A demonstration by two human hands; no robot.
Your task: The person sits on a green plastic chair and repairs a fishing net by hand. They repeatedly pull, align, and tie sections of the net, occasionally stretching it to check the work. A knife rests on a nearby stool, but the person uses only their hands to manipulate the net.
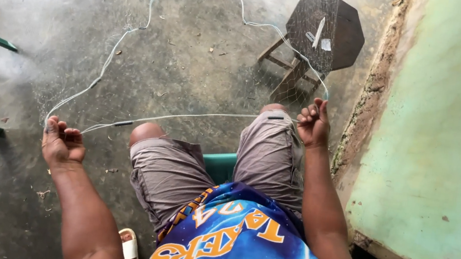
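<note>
Pale cord (185, 117) runs taut across the seated person's knees, pinched at one end in the closed left hand (62, 142) and at the other in the closed right hand (313, 123). Fine netting (119, 36) trails from it over the concrete floor (204, 57) towards a dark wooden stool (326, 27). How much of the net has been worked cannot be judged; its mesh is nearly invisible, its far end cut off.

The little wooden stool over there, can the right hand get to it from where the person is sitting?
Probably yes, with a lean forward. The right hand is raised just short of the wooden stool, with only bare floor and thin net line between them. But that hand is closed on the line.
</note>
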